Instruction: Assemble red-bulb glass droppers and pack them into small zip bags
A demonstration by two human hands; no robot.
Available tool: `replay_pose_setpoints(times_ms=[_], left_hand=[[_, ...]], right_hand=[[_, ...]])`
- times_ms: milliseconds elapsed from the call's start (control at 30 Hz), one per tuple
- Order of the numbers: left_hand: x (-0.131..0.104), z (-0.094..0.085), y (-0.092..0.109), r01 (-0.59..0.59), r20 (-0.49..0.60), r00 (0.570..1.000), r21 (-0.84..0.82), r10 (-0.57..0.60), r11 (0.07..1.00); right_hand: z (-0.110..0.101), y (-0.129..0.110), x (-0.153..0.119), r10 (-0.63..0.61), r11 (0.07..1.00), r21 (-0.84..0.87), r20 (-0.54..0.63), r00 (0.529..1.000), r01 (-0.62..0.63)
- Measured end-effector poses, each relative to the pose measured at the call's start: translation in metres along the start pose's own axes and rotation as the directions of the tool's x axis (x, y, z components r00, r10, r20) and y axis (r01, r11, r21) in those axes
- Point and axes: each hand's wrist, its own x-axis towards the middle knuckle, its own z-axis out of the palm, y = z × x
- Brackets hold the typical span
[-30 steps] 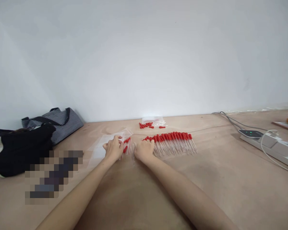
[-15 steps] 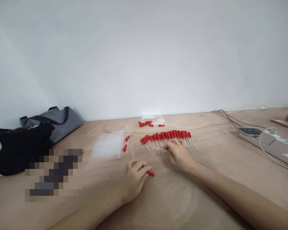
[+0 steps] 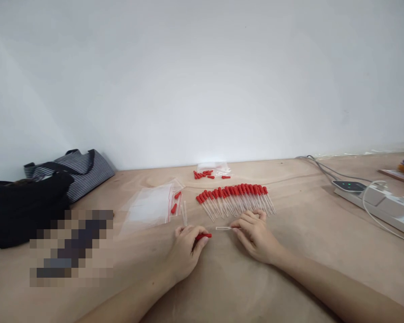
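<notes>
Between the thumb and fingers of my left hand (image 3: 188,246) is a red rubber bulb (image 3: 206,235), its free end pointing right. My right hand (image 3: 256,235) pinches a clear glass tube (image 3: 223,229), which lies level and points left at the bulb; a small gap separates the two. Beyond my hands lies a fanned row of droppers with red bulbs (image 3: 235,190), their clear tips toward me. Loose clear tubes (image 3: 184,213) rest just past my left fingers. Two red bulbs (image 3: 174,208) sit by the plastic bags (image 3: 151,204).
Several loose red bulbs (image 3: 202,175) lie near a small plastic bag (image 3: 218,168) by the wall. At the left are a black bag (image 3: 27,206), a striped bag (image 3: 94,175) and a blurred dark item (image 3: 77,242). A power strip (image 3: 380,202) with cables stands at the right.
My right hand has drawn back from the dropper row with the clear tube. My left hand has shifted slightly left and raised the red bulb between thumb and fingers.
</notes>
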Motion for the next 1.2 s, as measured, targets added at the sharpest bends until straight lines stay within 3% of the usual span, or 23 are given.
replay_pose_setpoints(times_ms=[200, 500, 733, 1000, 1200], left_hand=[[0.001, -0.001, -0.002, 0.009, -0.013, 1.0, -0.022, -0.009, 1.0], [0.002, -0.001, -0.002, 0.037, -0.016, 0.999, -0.021, -0.037, 0.999], [0.0, -0.003, 0.0, -0.016, -0.015, 1.0, -0.023, 0.016, 1.0], [-0.001, -0.003, 0.0, -0.064, -0.016, 0.998, 0.018, 0.064, 0.998], [-0.002, -0.007, 0.006, -0.12, -0.035, 0.992, 0.038, 0.121, 0.992]], right_hand=[[0.003, -0.015, -0.001, 0.057, 0.991, 0.123, 0.014, 0.998, -0.059], [0.01, -0.022, -0.003, -0.027, 0.984, 0.176, -0.021, 0.999, 0.03], [0.018, -0.017, -0.003, -0.138, 0.987, 0.068, -0.117, 0.983, 0.147], [0.015, -0.011, 0.008, -0.333, 0.943, -0.054, -0.166, 0.928, 0.329], [0.016, -0.016, 0.007, -0.243, 0.97, 0.0, -0.123, 0.962, 0.244]])
